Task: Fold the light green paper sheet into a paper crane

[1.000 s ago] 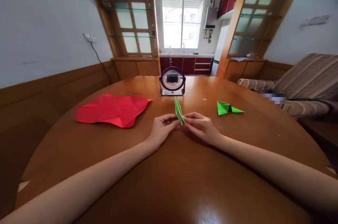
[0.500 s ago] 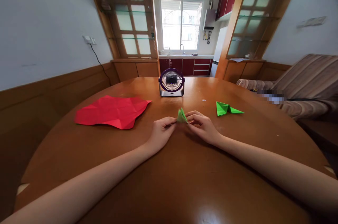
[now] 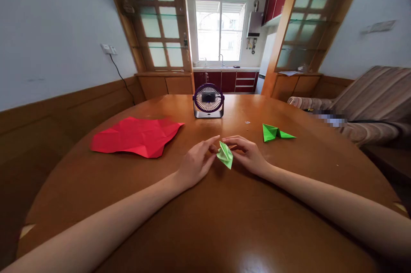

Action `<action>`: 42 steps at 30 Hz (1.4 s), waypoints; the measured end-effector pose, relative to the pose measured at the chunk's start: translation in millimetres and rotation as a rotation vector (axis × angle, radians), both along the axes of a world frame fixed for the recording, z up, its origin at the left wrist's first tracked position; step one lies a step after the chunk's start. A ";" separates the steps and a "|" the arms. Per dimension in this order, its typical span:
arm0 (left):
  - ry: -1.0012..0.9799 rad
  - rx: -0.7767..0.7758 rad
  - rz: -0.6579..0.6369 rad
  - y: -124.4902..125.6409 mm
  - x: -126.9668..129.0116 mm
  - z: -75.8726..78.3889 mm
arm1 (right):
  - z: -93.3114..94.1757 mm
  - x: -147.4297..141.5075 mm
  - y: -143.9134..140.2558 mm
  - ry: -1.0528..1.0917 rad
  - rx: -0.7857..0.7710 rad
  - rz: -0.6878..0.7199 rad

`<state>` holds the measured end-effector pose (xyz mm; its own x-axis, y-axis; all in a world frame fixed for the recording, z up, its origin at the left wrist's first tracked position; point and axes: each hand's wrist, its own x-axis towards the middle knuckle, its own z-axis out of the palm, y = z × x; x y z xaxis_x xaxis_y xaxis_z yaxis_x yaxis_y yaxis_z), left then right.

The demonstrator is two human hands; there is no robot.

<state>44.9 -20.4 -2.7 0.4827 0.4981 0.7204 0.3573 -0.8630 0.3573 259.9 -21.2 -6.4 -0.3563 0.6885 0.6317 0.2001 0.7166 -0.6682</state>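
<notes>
Head view | left hand (image 3: 195,163) fingers loosely spread, tips at small green folded paper (image 3: 225,154) | right hand (image 3: 245,153) pinching same piece just above table (image 3: 205,221) | best kept pinched at crease, flaps aligned | farther: red creased sheet (image 3: 136,136), green folded model (image 3: 274,132), desk fan (image 3: 208,100)

two bare forearms, no sleeves, watch or rings; left hand (image 3: 194,165) and right hand (image 3: 247,156) ungloved.
</notes>
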 end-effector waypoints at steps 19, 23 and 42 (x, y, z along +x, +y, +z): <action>-0.039 0.037 -0.028 0.0 -1.5 3.3 | 0.3 -1.7 -1.0 0.000 0.012 -0.055; -0.066 -0.146 -0.015 -0.3 -0.5 0.8 | -0.4 -0.4 0.3 0.003 -0.048 -0.049; -0.323 -0.461 -0.083 3.5 9.0 0.4 | 5.0 -0.7 -3.7 -0.143 0.054 -0.071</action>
